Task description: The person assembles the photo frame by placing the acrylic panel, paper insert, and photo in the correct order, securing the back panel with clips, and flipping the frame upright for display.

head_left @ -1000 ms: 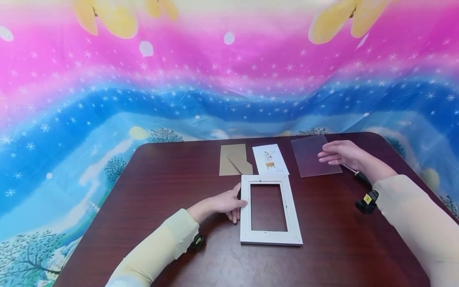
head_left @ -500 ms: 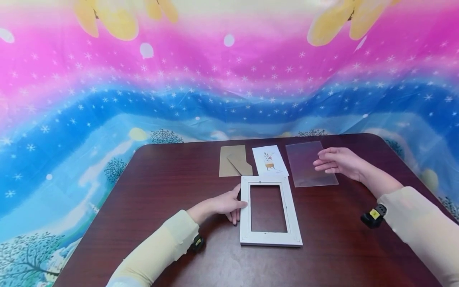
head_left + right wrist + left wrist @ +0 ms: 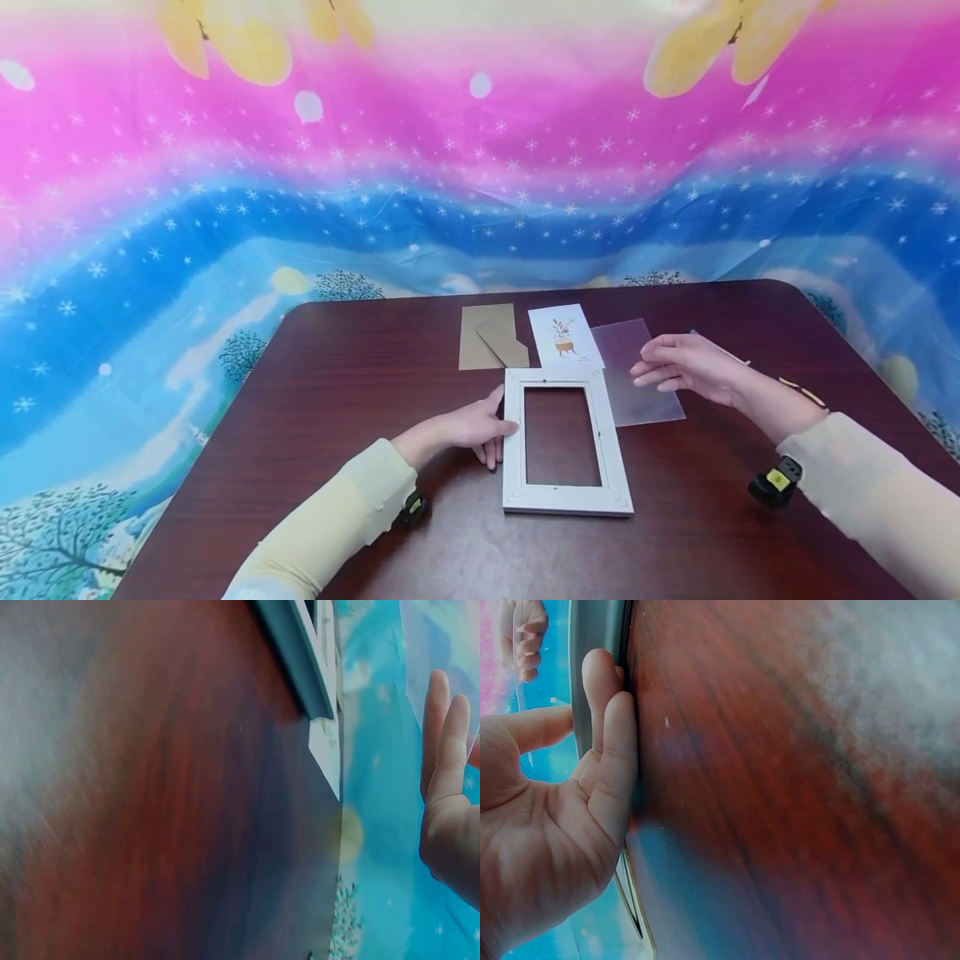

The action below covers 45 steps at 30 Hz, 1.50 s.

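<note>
A white picture frame [image 3: 555, 497] lies on the table, its opening showing the tabletop. My left hand [image 3: 471, 423] holds its left edge, the thumb on top and the other fingers along the outer side; in the left wrist view those fingers [image 3: 615, 757] lie against the frame's side [image 3: 596, 630]. Off the table, my right hand [image 3: 693, 367] pinches a clear sheet [image 3: 637, 400] by its right side. The sheet is tilted, its left edge close to the frame's upper right corner. In the right wrist view, the fingers [image 3: 450, 742] are extended along the sheet [image 3: 435, 645].
Behind the frame lie a brown backing board [image 3: 483, 337] with a stand flap and a white card [image 3: 562, 333] with a printed plant. A thin tool [image 3: 802, 392] with a dark and yellow handle lies beyond the right forearm. A patterned cloth [image 3: 480, 208] hangs behind the table.
The right hand has brought the clear sheet left and nearer, from the table's far right toward the frame. The left hand and the frame stay in place.
</note>
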Available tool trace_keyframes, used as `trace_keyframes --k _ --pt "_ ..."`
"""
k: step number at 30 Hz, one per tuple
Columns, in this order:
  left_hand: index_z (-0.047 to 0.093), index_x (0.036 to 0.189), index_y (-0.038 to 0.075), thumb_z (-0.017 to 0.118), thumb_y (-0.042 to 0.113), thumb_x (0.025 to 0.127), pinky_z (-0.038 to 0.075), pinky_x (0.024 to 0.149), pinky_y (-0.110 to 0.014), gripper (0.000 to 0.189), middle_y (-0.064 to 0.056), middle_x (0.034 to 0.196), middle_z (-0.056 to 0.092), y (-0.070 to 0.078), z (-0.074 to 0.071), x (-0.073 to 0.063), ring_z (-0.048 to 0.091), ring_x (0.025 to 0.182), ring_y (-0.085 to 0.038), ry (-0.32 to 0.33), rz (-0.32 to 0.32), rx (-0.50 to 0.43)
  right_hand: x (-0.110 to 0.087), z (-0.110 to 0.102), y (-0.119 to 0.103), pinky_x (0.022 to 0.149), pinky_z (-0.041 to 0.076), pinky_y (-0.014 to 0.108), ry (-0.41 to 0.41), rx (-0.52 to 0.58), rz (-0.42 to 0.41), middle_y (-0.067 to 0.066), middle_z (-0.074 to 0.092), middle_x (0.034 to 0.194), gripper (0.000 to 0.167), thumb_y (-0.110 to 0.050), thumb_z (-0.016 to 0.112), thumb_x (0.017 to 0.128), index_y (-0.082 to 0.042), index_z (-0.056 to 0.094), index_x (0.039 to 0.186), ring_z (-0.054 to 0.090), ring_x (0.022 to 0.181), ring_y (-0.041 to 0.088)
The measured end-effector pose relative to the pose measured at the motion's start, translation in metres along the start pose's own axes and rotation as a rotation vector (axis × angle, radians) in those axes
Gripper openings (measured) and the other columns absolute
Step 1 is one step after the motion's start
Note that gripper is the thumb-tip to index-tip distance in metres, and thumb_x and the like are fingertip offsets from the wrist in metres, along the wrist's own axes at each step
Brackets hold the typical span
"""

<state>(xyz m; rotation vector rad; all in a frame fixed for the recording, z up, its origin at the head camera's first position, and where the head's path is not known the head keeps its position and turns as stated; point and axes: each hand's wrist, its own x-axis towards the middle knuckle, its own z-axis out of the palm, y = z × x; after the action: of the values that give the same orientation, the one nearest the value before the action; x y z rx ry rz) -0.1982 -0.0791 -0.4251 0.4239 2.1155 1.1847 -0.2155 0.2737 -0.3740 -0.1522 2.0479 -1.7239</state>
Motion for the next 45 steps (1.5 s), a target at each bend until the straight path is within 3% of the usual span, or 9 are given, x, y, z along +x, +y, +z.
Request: trace_keyframes --k 19,28,35,45 --pt "0.001 0.152 0.008 0.051 0.013 0.101 0.047 0.041 -0.028 0.072 -0.014 0.057 0.061 0.001 0.0 -0.001 0.057 0.042 -0.018 -0.001 0.009 0.0 0.002 0.059 0.017 0.063 0.053 0.024 -0.097 0.138 0.041 0.008 0.072 0.094 0.021 -0.013 0.052 0.1 0.005 0.047 0.109 0.071 0.087 0.017" --pt "-0.003 0.153 0.007 0.051 0.014 0.101 0.047 0.042 -0.028 0.076 -0.014 0.058 0.062 0.002 0.0 -0.001 0.057 0.043 -0.018 0.006 -0.006 0.007 0.005 0.073 0.025 0.064 0.053 0.025 -0.136 0.136 0.038 0.009 0.072 0.096 0.018 -0.014 0.05 0.101 0.003 0.05 0.106 0.071 0.089 0.017" --pt "0.003 0.152 0.007 0.051 0.013 0.1 0.048 0.042 -0.029 0.071 -0.014 0.058 0.062 0.001 0.0 -0.001 0.057 0.043 -0.018 -0.001 0.012 0.007 0.009 0.083 0.029 0.062 0.051 0.024 -0.134 0.129 0.056 0.01 0.072 0.097 0.024 -0.013 0.05 0.101 0.007 0.046 0.113 0.071 0.089 0.017" --pt "-0.002 0.153 0.009 0.052 0.013 0.101 0.046 0.042 -0.028 0.075 -0.014 0.058 0.061 0.001 0.001 -0.001 0.057 0.043 -0.018 0.01 -0.004 -0.002 0.012 0.091 0.032 0.062 0.05 0.024 -0.128 0.129 0.05 0.01 0.072 0.096 0.017 -0.011 0.051 0.1 0.005 0.05 0.106 0.07 0.089 0.016"
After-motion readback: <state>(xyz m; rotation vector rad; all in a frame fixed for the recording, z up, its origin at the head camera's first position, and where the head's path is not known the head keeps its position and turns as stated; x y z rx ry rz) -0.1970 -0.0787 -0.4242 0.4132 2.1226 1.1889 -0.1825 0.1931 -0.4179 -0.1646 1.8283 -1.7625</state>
